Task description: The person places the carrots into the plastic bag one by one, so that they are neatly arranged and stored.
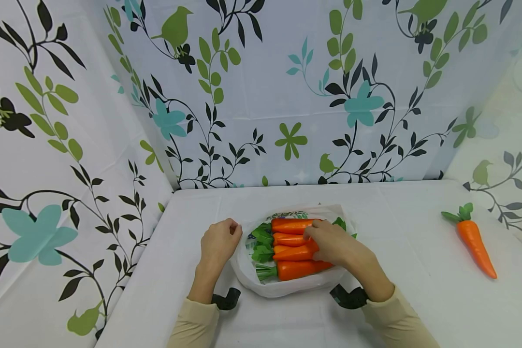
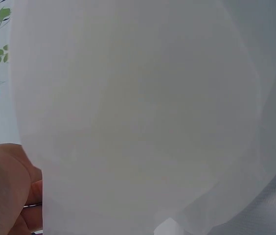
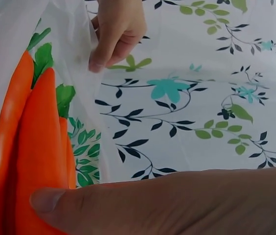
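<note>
A white plastic bag lies on the table with its mouth spread around several orange toy carrots with green leafy tops. The left hand is at the bag's left edge; in the right wrist view its thumb and finger pinch the bag's rim. The right hand reaches into the bag from the right, fingers bent over the middle carrots. In the right wrist view its thumb presses along one carrot; its other fingers are hidden. White plastic covers most of the left wrist view.
One more toy carrot lies alone at the table's right side. The white table meets a patterned cloth with leaves, birds and flowers at the back and sides. A black strap mount sits at the right wrist.
</note>
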{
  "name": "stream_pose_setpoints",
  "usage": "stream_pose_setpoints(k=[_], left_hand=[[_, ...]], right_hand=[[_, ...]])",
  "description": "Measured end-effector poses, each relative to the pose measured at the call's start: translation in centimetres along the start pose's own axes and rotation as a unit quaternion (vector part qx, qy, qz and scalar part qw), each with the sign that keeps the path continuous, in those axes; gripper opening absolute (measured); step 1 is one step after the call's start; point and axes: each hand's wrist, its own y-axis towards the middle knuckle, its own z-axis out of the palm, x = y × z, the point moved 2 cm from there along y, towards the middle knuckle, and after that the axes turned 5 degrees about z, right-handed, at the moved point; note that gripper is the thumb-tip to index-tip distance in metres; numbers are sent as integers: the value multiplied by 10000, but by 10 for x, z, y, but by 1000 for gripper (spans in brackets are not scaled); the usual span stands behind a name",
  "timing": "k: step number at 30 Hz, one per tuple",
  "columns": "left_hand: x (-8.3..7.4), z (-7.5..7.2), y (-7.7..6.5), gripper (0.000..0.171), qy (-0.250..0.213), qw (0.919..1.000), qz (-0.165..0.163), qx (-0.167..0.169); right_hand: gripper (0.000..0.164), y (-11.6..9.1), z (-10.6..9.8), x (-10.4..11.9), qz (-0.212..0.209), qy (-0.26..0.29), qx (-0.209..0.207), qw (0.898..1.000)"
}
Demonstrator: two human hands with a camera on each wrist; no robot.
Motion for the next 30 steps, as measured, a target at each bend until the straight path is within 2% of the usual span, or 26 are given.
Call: stream_pose_setpoints(k=[7,17,30], left_hand=[[0,1,0,20,-38,10000,-13,24],[0,1,-1,20,-24,10000,51,-22],[0,3,0,20,4,10000,33,5]], right_hand=[[38,-2,-8,-6,67,68,-57,9999],[40,-7,-22,-20,-21,292,-625,9976],[35,-13,-37,-40,97,477,-1072,9930]])
